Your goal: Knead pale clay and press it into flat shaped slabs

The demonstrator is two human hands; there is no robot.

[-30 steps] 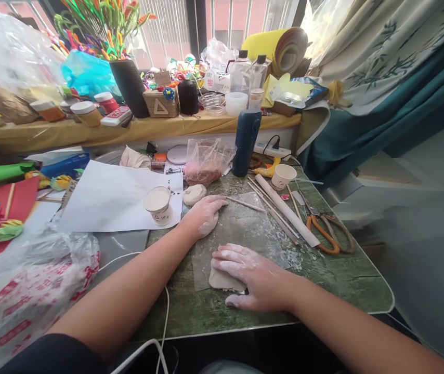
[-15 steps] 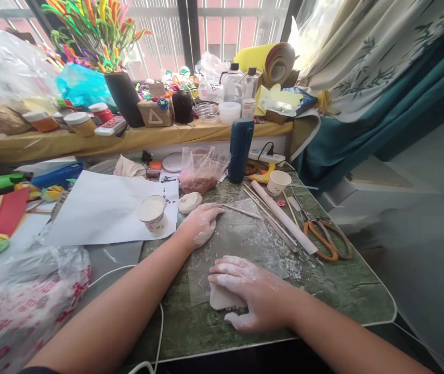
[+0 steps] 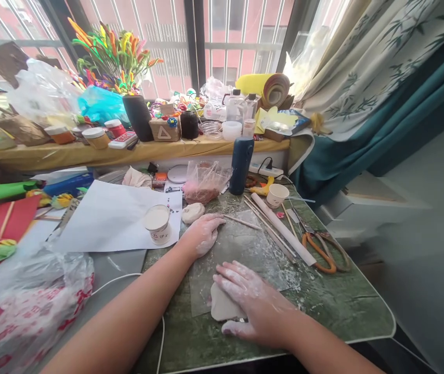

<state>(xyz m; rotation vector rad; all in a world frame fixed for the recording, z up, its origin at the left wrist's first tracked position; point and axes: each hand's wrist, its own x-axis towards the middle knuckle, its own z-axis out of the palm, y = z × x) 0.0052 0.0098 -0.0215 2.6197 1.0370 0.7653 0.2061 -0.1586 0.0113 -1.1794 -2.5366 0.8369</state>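
My right hand [image 3: 251, 298], dusted with white powder, lies over a flattened pale piece of clay or dough [image 3: 224, 304]. Its fingers are stretched forward, with the thumb apart along the piece's near edge. Under them is a clear plastic sheet [image 3: 233, 249] smeared with powder. At the sheet's far left corner my left hand [image 3: 205, 236] rests flat, also powdery, fingers extended and holding nothing visible. A thin stick [image 3: 243, 222] has its end close to those fingertips. Just beyond that hand sits a rounded pale lump [image 3: 193, 213].
Left stands a paper cup of white powder [image 3: 157, 223] on white paper [image 3: 108, 218]. To the right lie a rolling pin [image 3: 282, 228], several thin sticks, scissors [image 3: 325, 254] and another paper cup [image 3: 277, 195]. A blue bottle [image 3: 241, 166] stands behind, beside a bagged reddish lump [image 3: 202, 189].
The view has tilted upward. My right hand's fingers have shifted slightly right and spread a little, uncovering more of the flat pale piece. My left hand stays in place.
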